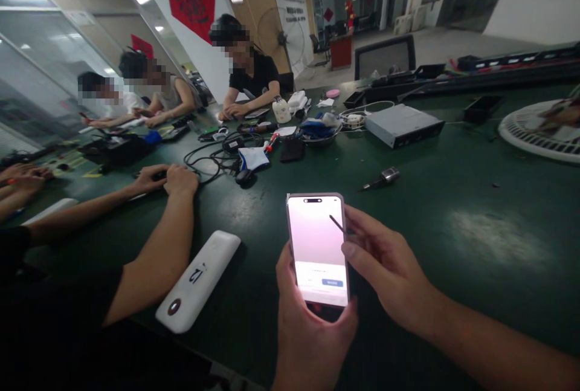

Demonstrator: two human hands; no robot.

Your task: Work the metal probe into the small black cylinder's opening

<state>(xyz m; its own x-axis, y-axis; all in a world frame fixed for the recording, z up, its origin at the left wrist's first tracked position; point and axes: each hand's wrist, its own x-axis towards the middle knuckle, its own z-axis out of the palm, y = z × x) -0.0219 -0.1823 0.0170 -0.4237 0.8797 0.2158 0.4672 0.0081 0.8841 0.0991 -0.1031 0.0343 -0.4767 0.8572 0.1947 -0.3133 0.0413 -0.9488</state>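
My left hand (pixel 312 342) is wrapped round the lower part of a smartphone (pixel 317 246), which stands tilted up with its lit screen facing me. The screen shows a pink background, with a white panel and a blue button low down. At the phone's right edge, my right hand (pixel 385 264) is closed, thumb against fingers, on a thin dark stick (pixel 336 223). Its tip lies over the upper right of the screen; whether it touches the glass I cannot tell. The stick's other end is hidden by my fingers.
Left of the phone lies a white oblong device (pixel 199 282) marked 12, beside a co-worker's arm (pixel 158 246). Beyond are a black cable (pixel 212 161), a metal-tipped tool (pixel 380 178), a grey drive box (pixel 403 124) and a white slatted round object (pixel 539 131). Several people sit around the green table (pixel 453 294).
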